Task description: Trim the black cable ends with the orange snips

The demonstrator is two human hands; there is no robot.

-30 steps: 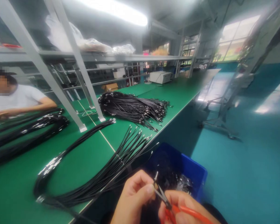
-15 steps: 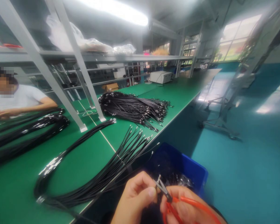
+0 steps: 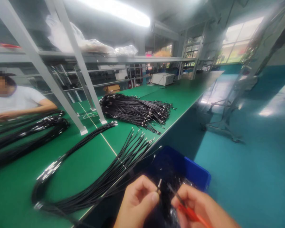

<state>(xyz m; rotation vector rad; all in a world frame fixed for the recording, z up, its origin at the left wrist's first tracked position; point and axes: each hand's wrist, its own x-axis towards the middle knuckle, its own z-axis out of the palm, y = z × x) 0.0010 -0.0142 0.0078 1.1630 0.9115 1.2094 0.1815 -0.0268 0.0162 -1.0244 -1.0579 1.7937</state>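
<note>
Red handle [image 3: 189, 212], cropped below

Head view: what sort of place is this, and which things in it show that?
Probably a factory workshop: black cables massed on a long green workbench, a red-handled tool in the right hand.

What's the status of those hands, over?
Left hand pinching cable near its pale tip. Right hand gripping red-handled tool, apart from cable. Blue bin beyond, not blocking.

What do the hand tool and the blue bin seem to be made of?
Hand tool: slim, dull dark tip, probably metal; red handle likely smooth plastic or rubber, from its even, bright colour. Blue bin: probably smooth moulded plastic, from its uniform colour.
</note>
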